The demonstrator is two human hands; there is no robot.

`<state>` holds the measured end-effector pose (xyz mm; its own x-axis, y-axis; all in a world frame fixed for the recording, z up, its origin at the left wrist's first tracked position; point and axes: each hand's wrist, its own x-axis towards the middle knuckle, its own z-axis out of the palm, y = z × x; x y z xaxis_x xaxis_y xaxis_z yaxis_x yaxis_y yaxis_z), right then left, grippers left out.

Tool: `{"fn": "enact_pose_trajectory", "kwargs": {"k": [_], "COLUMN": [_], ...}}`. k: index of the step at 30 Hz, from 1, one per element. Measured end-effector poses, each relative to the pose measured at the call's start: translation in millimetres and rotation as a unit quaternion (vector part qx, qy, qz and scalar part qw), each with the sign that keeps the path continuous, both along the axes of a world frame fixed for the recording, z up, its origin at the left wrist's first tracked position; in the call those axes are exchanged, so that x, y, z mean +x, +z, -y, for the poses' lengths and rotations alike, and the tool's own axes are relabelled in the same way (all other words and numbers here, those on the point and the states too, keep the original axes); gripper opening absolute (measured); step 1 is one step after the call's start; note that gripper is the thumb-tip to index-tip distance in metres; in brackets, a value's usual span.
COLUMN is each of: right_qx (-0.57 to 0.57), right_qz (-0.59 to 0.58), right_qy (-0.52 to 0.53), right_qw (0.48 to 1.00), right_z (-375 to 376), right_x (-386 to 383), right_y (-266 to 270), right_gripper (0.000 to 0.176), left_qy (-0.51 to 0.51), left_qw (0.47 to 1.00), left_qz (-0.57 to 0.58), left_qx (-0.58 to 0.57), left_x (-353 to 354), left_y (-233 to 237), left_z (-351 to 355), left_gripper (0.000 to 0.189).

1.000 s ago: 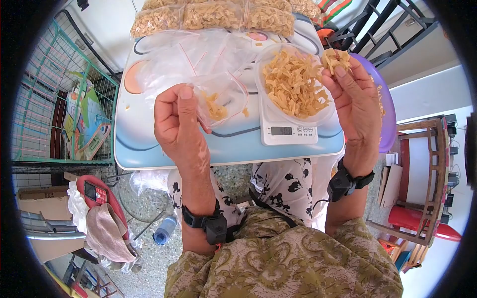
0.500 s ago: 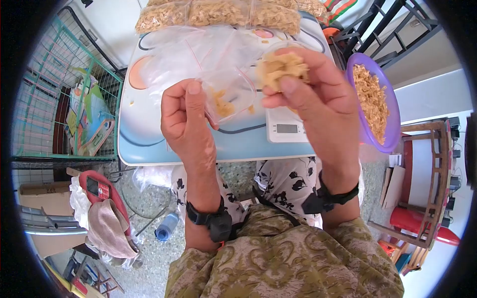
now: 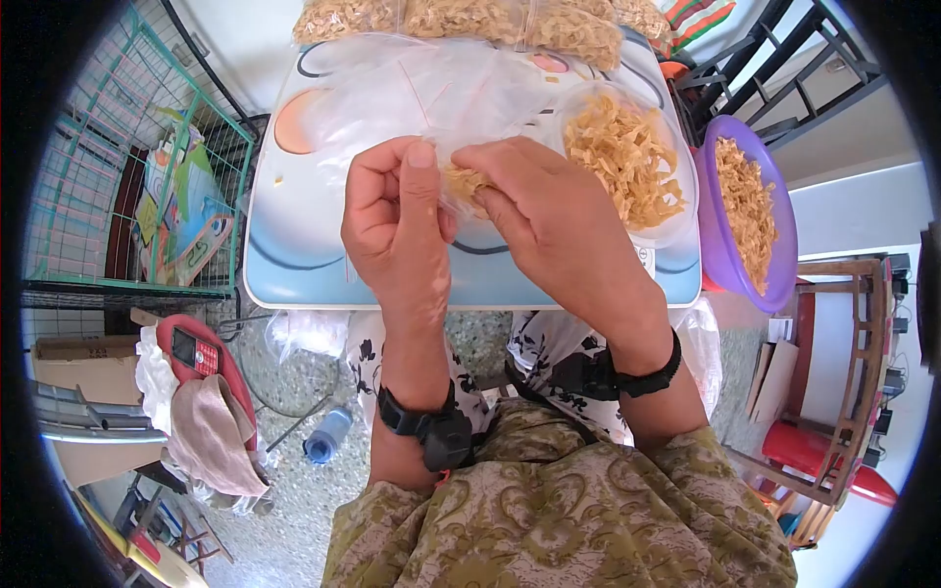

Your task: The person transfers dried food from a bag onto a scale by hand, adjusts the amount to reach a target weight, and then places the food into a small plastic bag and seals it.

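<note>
Head view: left hand (image 3: pixel 397 220) had thumb and fingers pressed together on the edge of a clear bag (image 3: pixel 453 201), mostly hidden behind both hands. Right hand (image 3: pixel 559 220) pinched dried flakes (image 3: pixel 465 182) at the bag; its fingertips were partly covered, and whether the flakes were inside was unclear. Bowl of flakes (image 3: pixel 627 162) sat right of the hands, scale (image 3: pixel 645 257) nearly all hidden under it. Purple basin (image 3: pixel 714 211) stood beyond the table's right edge. Filled bags (image 3: pixel 466 20) were cut off at the top.
</note>
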<state>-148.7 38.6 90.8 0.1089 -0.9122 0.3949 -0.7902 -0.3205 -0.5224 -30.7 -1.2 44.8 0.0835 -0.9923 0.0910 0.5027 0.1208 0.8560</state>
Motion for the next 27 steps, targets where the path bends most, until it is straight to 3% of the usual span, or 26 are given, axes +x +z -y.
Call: {"fn": "enact_pose_trajectory", "kwargs": {"k": [4, 10, 20, 23, 25, 27], "right_qx": [0.009, 0.037, 0.024, 0.002, 0.063, 0.096], "right_qz": [-0.070, -0.025, -0.114, -0.081, 0.041, 0.066], "right_qy": [0.001, -0.028, 0.001, -0.028, -0.057, -0.043], "right_qw": [0.998, 0.999, 0.993, 0.996, 0.996, 0.992], "right_z": [2, 4, 10, 8, 5, 1], "right_x": [2, 11, 4, 10, 13, 12], "right_y": [1, 11, 4, 6, 6, 11], "right_gripper": [0.024, 0.013, 0.015, 0.015, 0.020, 0.024], "left_qy": [0.005, 0.016, 0.008, 0.019, 0.026, 0.029], "left_qw": [1.000, 0.999, 0.999, 0.999, 0.999, 0.999], "left_qz": [0.007, 0.024, 0.025, 0.021, 0.022, 0.008], "left_qx": [-0.010, -0.014, -0.020, -0.016, -0.013, -0.021], "left_x": [-1, 0, -1, 0, 1, 2], "left_y": [-1, -1, 0, 1, 0, -2], "left_z": [0, 1, 0, 1, 2, 4], "left_gripper": [0.016, 0.016, 0.016, 0.015, 0.015, 0.015]}}
